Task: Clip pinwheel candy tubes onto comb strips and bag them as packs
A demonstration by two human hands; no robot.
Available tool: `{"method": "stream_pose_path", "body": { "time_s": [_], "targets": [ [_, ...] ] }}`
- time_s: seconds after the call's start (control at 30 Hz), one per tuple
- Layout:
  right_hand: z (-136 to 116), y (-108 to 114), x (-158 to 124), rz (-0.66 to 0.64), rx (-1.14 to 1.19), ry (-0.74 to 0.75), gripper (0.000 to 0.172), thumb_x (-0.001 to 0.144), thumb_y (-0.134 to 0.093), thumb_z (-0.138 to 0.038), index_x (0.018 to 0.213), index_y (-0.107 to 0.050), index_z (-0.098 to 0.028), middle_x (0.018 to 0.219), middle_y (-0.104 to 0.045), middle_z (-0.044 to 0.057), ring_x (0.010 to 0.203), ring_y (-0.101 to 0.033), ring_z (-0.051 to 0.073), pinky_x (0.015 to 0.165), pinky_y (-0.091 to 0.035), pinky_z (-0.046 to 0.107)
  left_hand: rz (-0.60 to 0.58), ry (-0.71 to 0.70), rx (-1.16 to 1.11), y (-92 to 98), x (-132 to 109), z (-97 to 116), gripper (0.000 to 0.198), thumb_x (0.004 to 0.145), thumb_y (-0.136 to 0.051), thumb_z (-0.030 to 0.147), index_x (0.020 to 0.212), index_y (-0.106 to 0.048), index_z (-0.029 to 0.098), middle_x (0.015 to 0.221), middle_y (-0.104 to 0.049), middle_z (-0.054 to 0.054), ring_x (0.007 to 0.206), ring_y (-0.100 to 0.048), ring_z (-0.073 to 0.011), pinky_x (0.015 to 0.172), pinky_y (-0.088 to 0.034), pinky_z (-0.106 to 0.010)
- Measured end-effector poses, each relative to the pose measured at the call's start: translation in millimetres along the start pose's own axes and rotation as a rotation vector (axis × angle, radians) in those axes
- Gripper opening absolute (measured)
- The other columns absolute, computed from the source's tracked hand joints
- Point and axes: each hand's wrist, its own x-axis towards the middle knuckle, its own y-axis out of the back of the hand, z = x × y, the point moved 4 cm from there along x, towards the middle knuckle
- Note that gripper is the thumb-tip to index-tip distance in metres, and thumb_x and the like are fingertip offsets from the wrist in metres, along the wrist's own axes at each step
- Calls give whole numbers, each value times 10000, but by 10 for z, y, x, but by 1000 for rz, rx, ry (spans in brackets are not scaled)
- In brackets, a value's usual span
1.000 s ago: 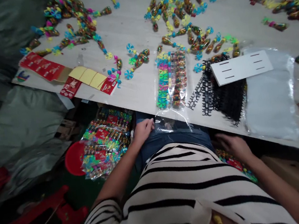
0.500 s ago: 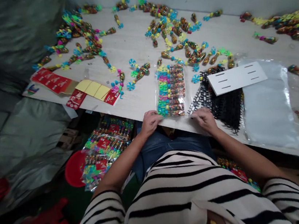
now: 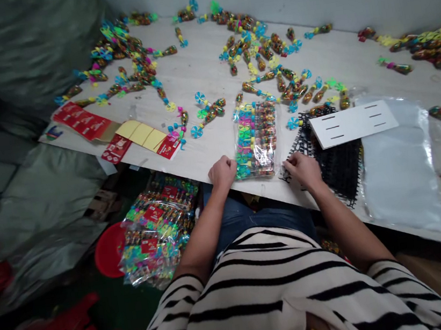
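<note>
A clear plastic bag (image 3: 259, 146) lies flat near the table's front edge, packed with a row of small candy-filled bottles with coloured pinwheel tops. My left hand (image 3: 222, 172) is closed at the bag's lower left corner, fingers curled on its edge. At the lower right side my right hand (image 3: 302, 167) pinches the bag's thin edge, thumb and forefinger together. Beside the right hand lies a pile of black plastic strips (image 3: 337, 168), with a white slotted card (image 3: 355, 123) on top.
A stack of clear empty bags (image 3: 399, 163) lies at right. Loose pinwheel bottles (image 3: 261, 46) are scattered across the back. Red and yellow header cards (image 3: 143, 137) sit at the left edge. Below are filled bags (image 3: 155, 222), a red basin (image 3: 109, 251) and a red stool (image 3: 83, 326).
Both hands have moved slightly up along the bag's sides from its bottom edge, and the left has curled more closed. The bag's plastic now shines over the bottles. The view has shifted slightly.
</note>
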Motion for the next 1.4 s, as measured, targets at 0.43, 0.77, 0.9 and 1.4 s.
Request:
{"method": "stream_pose_path", "body": {
  "time_s": [0.43, 0.77, 0.9, 1.4],
  "targets": [
    [-695, -258, -139, 186, 88, 590, 615, 778, -647, -333, 1347, -502, -149, 1449, -444, 187, 1384, -337, 358, 1021, -396, 515, -534, 48, -1111, -223, 28, 329, 384, 764, -668, 488, 696, -642, 111, 543, -589, -13, 447, -488, -94, 451, -353, -215],
    [-48, 33, -243, -100, 1449, -187, 402, 658, -631, -488, 917, -634, -180, 779, -662, 34, 606, -634, 186, 552, -544, 340, 116, -182, -861, 330, 49, -176, 636, 810, -620, 518, 1332, -485, 182, 1353, -544, -127, 1240, -513, -255, 992, -430, -340],
    [-46, -186, -219, -167, 1174, -321, 642, 639, -691, -503, 1185, -565, -190, 949, -665, 59, 696, -641, 180, 596, -546, 329, -12, -96, -605, 325, 29, -676, 426, 894, -463, 503, 1037, -677, 163, 996, -707, -74, 966, -635, -234, 872, -472, -323],
    [-574, 286, -120, 208, 515, 405, 388, 822, -606, -415, 1115, -649, -164, 1091, -641, 142, 898, -640, 232, 674, -529, 355, 454, 739, -277, 986, 1387, -1924, 504, 760, -707, 385, 1138, -565, 83, 1337, -466, -214, 1265, -388, -336, 1028, -330, -430]
  ]
}}
